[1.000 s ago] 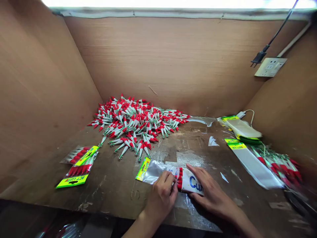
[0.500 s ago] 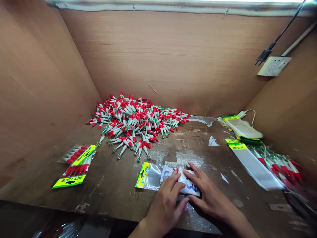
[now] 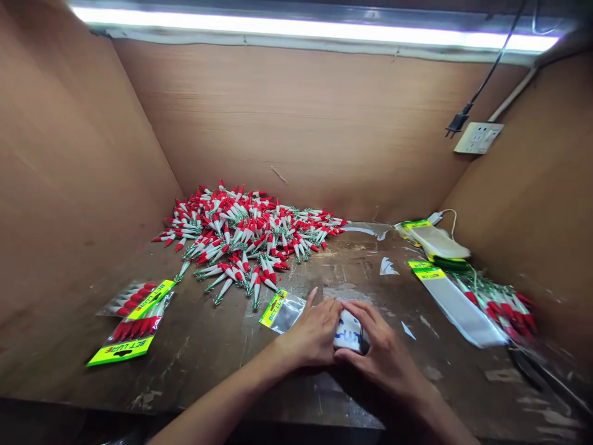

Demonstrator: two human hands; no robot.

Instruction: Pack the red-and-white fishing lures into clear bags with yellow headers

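A white block with blue marker writing is between my hands, low on the worktop. My right hand grips its right side, thumb on the near edge and fingers on the far edge. My left hand curls against the block's left side; its thumb is hidden. Under my left hand runs a clear plastic bag with a yellow "BCT LURE" header. The rest of the bag is covered. Just beyond lies a large heap of red-and-white fishing lures with green hooks.
Two filled lure packs lie at the left. On the right are a flat empty bag, a stack of bags and a bunch of lures. A black plug hangs near a wall socket. Paper scraps lie about.
My left hand has shifted over the bag and turned its fingers inward. The block, flat before, now looks tipped up between my hands. The bag's header sits angled. The view has tilted up.
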